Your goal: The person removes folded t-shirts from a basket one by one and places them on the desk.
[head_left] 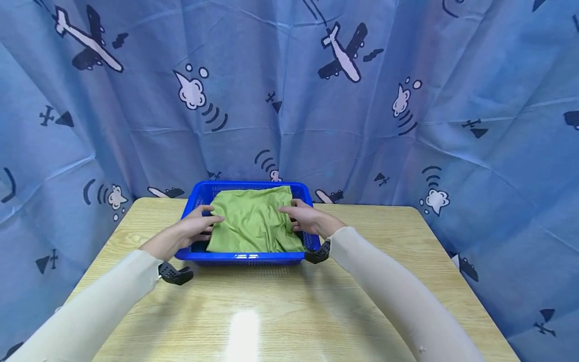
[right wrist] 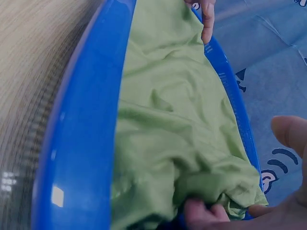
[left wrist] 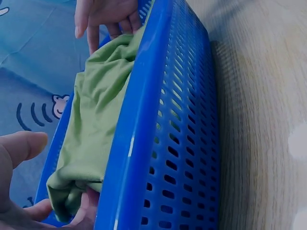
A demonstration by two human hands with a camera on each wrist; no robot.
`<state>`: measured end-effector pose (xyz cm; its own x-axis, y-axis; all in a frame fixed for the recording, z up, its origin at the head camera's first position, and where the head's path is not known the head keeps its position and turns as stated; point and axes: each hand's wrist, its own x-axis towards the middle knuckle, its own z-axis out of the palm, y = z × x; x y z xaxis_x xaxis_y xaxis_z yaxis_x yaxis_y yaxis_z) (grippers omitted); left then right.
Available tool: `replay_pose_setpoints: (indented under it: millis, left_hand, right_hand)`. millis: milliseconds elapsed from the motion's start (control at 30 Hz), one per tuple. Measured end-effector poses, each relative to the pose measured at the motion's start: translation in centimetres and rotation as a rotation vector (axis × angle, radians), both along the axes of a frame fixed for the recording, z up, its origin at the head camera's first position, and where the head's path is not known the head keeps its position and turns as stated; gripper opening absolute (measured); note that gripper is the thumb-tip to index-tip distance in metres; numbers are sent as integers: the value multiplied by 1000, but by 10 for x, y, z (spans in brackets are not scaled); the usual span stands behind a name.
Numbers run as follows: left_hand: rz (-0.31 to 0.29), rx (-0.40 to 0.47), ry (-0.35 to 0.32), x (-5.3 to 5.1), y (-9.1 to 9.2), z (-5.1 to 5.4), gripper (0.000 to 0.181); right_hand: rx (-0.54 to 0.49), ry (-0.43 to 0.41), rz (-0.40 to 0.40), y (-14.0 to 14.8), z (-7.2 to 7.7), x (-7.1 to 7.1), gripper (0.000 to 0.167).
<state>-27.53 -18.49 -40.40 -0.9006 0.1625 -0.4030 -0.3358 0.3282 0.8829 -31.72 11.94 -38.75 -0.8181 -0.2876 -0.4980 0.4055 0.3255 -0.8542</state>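
A green cloth, wrinkled on top, lies inside a blue plastic basket with perforated walls. At the cloth's left edge is my left hand, its fingertips touching the fabric. In the left wrist view the thumb stands well apart from the fingers, which reach under the fold. My right hand reaches over the basket's right side to the cloth's right edge. Its thumb is also spread away, while its other fingers are partly hidden by cloth in the right wrist view.
The basket stands at the far side of a light wooden table. Behind and around the table hangs a blue curtain printed with airplanes. Black bands circle both wrists over pale sleeves.
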Motion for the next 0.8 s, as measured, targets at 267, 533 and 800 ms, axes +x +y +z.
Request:
replay_pose_setpoints:
  millis: [267,533,800]
  left_hand:
    - [-117,-82,47,1,0,-6,81]
    - [-221,-157,79,-4,-1,-8,70]
    - [-187,-92,36,-10,3,-11,67]
  right_hand:
    - [32,37,30,-2,-7,0,88]
    - [153,142,180,-7,-10,0,89]
    - [142,167,254,-8,-11,-3,89]
